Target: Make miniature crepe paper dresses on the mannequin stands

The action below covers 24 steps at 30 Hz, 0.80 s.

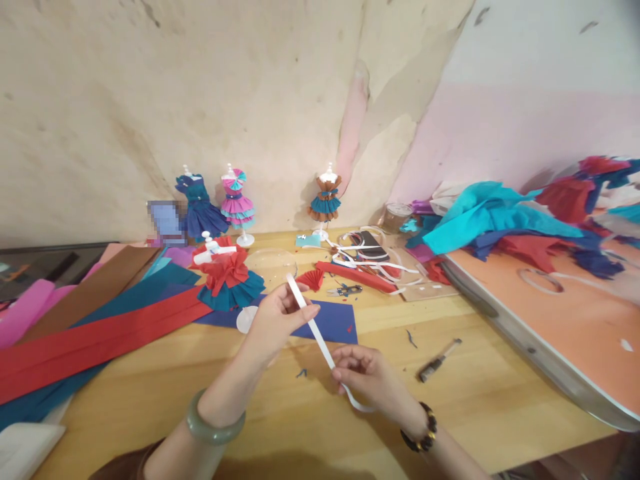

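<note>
A narrow white strip [320,340] runs slantwise between my two hands above the wooden table. My left hand [280,317] pinches it near its upper end, thumb against fingers. Lower down, my right hand [367,377] pinches the same strip, and its loose tail curls out below. Just behind my left hand stands a small white dress form wearing a red and teal crepe paper dress [230,280]. A red pleated fan piece [313,279] lies beyond my left fingertips. Under the hands is a flat dark blue sheet [330,321], partly covered by my left hand.
Three dressed mini forms stand by the wall, including a brown and teal one [326,198]. Snips [345,291] and a cutter knife [440,360] lie on the table. Long red paper [110,320] stretches left. Crumpled turquoise paper [490,210] covers an orange-topped surface [560,313] at right.
</note>
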Each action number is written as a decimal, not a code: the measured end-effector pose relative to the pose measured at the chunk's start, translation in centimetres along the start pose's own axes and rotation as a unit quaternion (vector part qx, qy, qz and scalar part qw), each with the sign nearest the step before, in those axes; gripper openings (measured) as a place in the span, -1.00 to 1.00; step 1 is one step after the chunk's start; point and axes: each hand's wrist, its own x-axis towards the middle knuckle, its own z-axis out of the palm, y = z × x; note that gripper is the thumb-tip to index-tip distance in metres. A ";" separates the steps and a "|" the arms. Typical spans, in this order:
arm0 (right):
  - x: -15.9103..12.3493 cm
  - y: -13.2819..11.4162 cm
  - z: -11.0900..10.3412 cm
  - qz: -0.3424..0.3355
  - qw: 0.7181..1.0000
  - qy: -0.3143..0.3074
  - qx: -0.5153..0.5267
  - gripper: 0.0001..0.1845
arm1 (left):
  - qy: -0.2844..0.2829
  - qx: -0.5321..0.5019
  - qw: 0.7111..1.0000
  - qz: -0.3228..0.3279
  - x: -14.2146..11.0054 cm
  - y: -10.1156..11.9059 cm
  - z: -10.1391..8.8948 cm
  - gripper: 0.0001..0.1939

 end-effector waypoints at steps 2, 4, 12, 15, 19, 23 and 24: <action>0.0 0.2 0.0 -0.006 0.999 0.024 -0.031 -0.53 | 0.019 -0.012 1.000 -0.012 0.0 -0.1 0.1 -0.54; 0.0 0.4 -0.1 -0.013 0.998 0.033 -0.043 -0.53 | 0.032 -0.027 0.999 -0.030 -0.2 -0.1 0.3 -0.53; 1.0 0.1 0.2 -0.008 0.999 0.039 -0.022 -0.52 | 0.037 -0.117 0.987 -0.101 -1.0 0.7 1.6 -0.49; 1.4 -0.1 0.1 0.008 1.000 0.019 0.000 -0.38 | 0.031 -0.138 0.983 -0.120 -1.2 0.7 1.9 -0.49; 1.8 0.3 -0.2 0.014 0.999 -0.021 0.022 -0.34 | 0.021 -0.161 0.976 -0.147 -1.5 0.3 2.1 -0.54; 1.8 0.6 -1.3 0.047 0.994 -0.082 0.051 -0.22 | 0.003 -0.182 0.969 -0.166 -1.5 -0.2 1.8 -0.63; 1.6 0.4 -1.8 0.052 0.992 -0.098 0.054 -0.16 | 0.001 -0.190 0.967 -0.167 -1.4 -0.2 1.7 -0.65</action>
